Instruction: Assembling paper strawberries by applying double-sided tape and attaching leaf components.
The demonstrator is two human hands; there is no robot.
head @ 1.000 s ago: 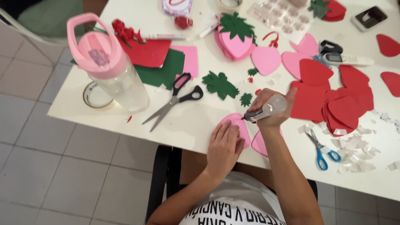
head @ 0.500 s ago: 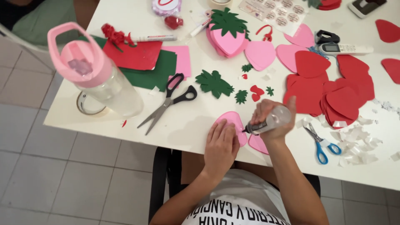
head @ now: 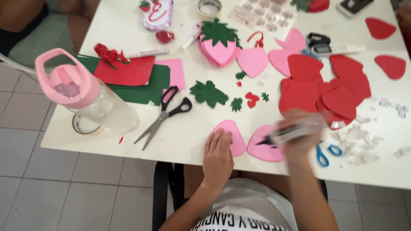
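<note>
- While the left hand lies flat with fingers spread, its fingertips press on a pink heart-shaped foam piece at the near edge of the white worktop; nothing is pinched in that grip.
- Just to the right, the right hand is blurred, its grip wrapped around a grey marker whose dark tip points left and touches a second pink heart piece.
- Both pink pieces lie side by side, close to the worktop's front edge, directly in front of the person.
- Blue-handled scissors lie just beside the right hand, partly hidden by it, next to a scatter of white paper scraps.
- Beyond the right hand sits a heap of red heart cut-outs, overlapping each other.
- Black-handled scissors lie left of the left hand, blades pointing toward the front edge.
- A clear bottle with a pink lid lies tilted at the left end of the worktop.
- Behind the scissors are red, green and pink sheets, stacked and overlapping.
- Green leaf cut-outs lie near the middle, with a small red heart close by.
- Farther back stands a pink strawberry shape topped with a green leaf, and pink hearts lie beside it.
</note>
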